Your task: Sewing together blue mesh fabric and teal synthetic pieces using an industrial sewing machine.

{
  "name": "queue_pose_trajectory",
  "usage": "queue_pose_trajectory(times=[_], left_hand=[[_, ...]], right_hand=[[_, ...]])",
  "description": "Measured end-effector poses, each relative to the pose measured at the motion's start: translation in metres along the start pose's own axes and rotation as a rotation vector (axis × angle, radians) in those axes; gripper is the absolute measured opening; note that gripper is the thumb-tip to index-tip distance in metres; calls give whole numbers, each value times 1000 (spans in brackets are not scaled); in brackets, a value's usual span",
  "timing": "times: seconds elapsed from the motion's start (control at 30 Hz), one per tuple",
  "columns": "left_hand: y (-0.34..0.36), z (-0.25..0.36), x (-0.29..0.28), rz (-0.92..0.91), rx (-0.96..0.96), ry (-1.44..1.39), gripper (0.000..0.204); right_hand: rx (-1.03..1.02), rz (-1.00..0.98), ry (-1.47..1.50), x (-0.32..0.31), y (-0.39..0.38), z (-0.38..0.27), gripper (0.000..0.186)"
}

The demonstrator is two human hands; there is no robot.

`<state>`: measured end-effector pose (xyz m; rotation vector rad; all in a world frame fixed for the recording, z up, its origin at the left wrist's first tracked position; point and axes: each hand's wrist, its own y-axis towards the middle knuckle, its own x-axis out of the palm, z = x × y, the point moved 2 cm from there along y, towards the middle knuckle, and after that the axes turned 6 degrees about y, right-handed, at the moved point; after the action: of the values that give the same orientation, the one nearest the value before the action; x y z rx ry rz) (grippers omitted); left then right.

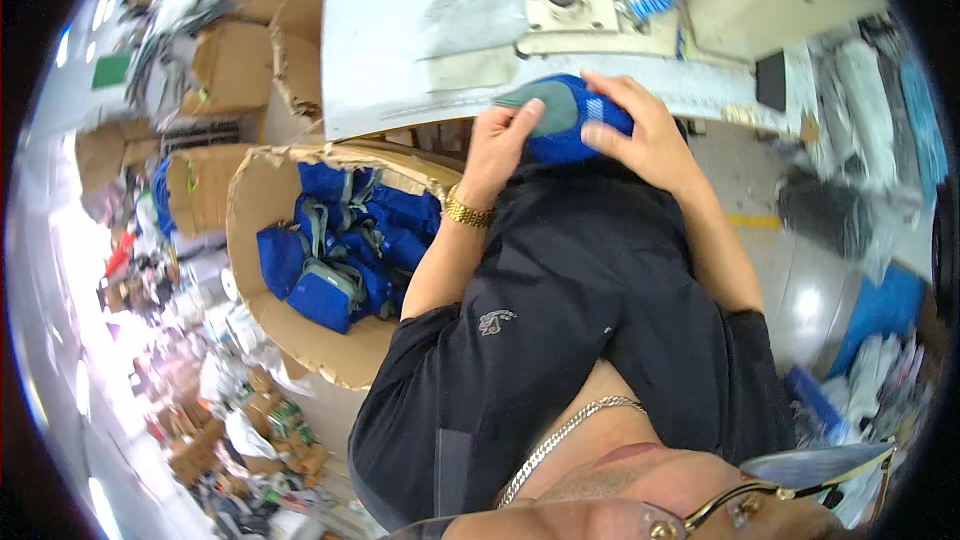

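Just in front of the table edge, both hands hold a rounded blue and grey-green fabric piece (562, 142), shaped somewhat like a cap. My left hand (503, 142) pinches its grey-green part between thumb and fingers, and a gold-coloured band circles that wrist. On the other side, my right hand (648, 136) grips the blue part, its thumb on the near face and its fingers over the far edge. A pale patch shows on the blue cloth near the right fingers. The underside of the piece is hidden.
A white worktable (385, 50) carries a sewing machine (600, 25) and grey cloth (470, 15). At my left stands a cardboard box (262, 275) holding several blue and grey-green pieces (325, 295). Grey and clear plastic bundles (835, 210) lie at the right. Boxes and scraps cover the far-left floor.
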<state>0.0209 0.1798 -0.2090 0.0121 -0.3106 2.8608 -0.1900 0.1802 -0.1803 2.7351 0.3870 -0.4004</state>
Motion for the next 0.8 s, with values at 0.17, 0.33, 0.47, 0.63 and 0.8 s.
queue_pose_trajectory(times=[0.17,0.33,0.47,0.63,0.8], left_hand=[[-7,1,6,53,259,273,22],[-11,-14,6,-197,111,-49,37],[-12,-14,5,-209,-189,-436,47],[-8,5,15,-34,-174,-211,34],[-9,6,9,-160,-144,-226,38]], right_hand=[[502,78,285,-4,-8,15,37],[409,133,544,1,-16,23,35],[344,193,738,12,-17,7,38],[487,162,721,7,-16,22,32],[566,144,700,9,-13,25,24]])
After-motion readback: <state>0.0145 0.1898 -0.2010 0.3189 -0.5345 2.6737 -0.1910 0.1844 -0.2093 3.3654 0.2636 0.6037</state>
